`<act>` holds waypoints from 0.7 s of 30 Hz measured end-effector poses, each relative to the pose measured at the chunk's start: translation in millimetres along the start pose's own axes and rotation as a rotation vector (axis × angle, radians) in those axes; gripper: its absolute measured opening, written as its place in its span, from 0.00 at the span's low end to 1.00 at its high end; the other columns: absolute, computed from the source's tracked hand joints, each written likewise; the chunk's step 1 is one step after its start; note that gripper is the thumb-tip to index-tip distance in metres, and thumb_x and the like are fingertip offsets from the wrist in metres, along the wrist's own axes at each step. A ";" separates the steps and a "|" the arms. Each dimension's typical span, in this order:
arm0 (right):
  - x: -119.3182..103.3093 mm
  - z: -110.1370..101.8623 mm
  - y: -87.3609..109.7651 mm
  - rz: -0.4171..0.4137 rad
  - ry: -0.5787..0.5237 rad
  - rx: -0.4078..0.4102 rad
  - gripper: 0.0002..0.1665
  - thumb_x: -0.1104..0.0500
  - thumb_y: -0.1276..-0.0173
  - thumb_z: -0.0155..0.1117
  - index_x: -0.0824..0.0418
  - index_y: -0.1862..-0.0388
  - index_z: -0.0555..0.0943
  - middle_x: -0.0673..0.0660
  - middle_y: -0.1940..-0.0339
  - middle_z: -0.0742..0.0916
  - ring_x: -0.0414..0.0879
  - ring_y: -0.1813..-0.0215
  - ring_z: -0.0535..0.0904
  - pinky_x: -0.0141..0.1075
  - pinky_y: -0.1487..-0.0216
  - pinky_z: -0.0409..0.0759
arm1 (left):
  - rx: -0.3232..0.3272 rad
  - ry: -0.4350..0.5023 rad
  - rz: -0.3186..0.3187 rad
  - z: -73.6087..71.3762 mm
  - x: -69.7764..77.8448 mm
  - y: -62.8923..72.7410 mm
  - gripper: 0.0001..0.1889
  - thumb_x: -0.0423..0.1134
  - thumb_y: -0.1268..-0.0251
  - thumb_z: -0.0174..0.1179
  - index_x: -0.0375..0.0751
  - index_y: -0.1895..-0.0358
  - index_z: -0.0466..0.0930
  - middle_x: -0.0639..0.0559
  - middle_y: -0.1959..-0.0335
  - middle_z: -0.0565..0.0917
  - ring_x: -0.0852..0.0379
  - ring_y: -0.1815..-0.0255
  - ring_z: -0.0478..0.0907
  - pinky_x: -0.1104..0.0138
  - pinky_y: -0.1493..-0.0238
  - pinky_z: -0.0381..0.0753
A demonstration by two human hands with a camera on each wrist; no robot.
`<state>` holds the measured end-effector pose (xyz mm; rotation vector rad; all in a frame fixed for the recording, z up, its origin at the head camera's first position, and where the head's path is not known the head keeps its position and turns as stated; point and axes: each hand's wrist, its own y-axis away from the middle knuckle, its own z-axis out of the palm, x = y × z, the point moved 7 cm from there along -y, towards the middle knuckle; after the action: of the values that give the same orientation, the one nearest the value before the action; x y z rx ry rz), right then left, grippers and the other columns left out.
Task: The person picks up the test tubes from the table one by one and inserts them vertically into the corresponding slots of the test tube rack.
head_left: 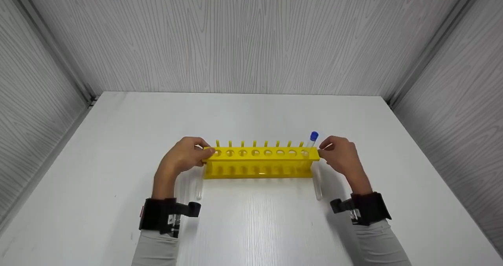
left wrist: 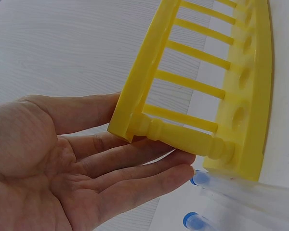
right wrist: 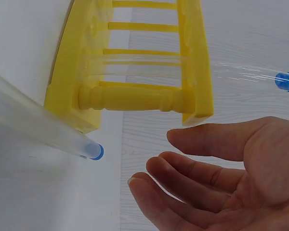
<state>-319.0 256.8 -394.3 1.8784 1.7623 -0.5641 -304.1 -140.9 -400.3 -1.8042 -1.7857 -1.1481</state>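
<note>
A yellow test tube rack [head_left: 259, 169] stands upright on the white table. One clear test tube with a blue cap [head_left: 313, 136] is in the hole at its right end. My left hand [head_left: 186, 153] grips the rack's left end, thumb over the top plate, fingers beneath against the end post [left wrist: 183, 139]. Beside the right end is my right hand [head_left: 340, 154], fingers loosely bent. In the right wrist view its thumb [right wrist: 207, 139] is close to the top plate's corner, with nothing held; contact cannot be told.
Clear capped tubes lie on the table by both rack ends: a tube [head_left: 317, 185] on the right, and a tube [head_left: 199, 187] with at least one more on the left. Grey wood-grain panels [head_left: 243, 38] enclose the table at the back and sides.
</note>
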 end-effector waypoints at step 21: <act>12.1 23.9 -10.1 0.044 0.052 -0.112 0.24 0.59 0.31 0.68 0.71 0.40 0.77 0.72 0.45 0.85 0.54 0.60 0.87 0.41 0.58 0.87 | -0.003 0.002 0.006 0.4 0.6 0.0 0.21 0.49 0.25 0.57 0.38 0.40 0.80 0.39 0.43 0.85 0.44 0.49 0.86 0.49 0.39 0.77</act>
<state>-327.3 252.1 -421.3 1.8651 1.7426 -0.3954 -304.1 -140.2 -400.1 -1.8085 -1.7773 -1.1499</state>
